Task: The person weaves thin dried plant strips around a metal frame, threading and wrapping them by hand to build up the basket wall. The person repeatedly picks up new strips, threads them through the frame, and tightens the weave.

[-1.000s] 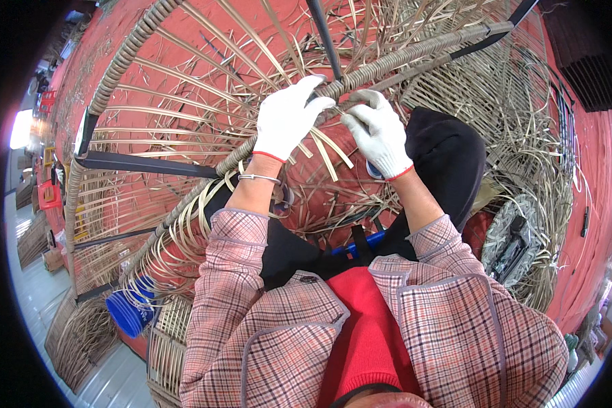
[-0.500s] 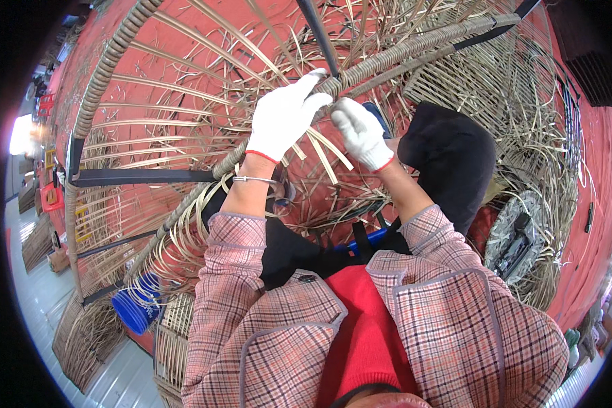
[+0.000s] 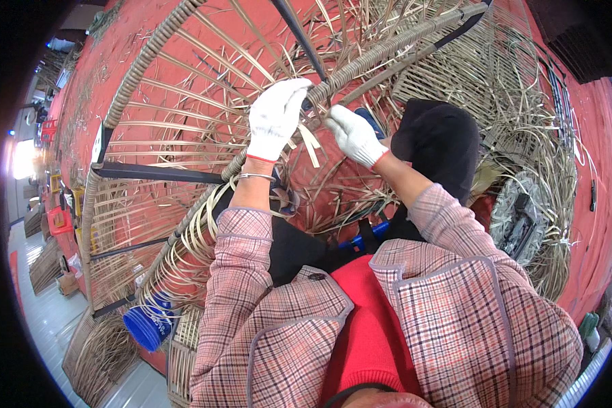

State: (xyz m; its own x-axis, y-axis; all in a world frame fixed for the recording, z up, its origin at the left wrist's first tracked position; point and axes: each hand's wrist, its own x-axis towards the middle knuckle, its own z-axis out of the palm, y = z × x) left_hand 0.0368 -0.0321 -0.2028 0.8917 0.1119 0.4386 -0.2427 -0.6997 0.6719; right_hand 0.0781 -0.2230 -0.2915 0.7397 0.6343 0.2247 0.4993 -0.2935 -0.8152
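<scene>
Both my hands wear white knit gloves with red cuffs. My left hand is closed over the wrapped rail of a furniture-like frame, its fingers bent around the rail and partly hidden. Just to its right, my right hand is pinched shut below the rail, at what looks like a thin weaving strip running up to the wrapping. Pale cut strip ends hang under the rail between the hands. From the rail, several long pale strips fan left to the frame's wrapped outer edge.
Black metal bars brace the frame. Loose strip coils hang at its lower left, above a blue bucket. Strip scraps litter the red floor. At right lie a woven panel and a pale round tray holding dark tools.
The frame has shifted slightly in view, its near-left corner moving right and down. My right hand has moved slightly left and down, and my left fingers have curled in.
</scene>
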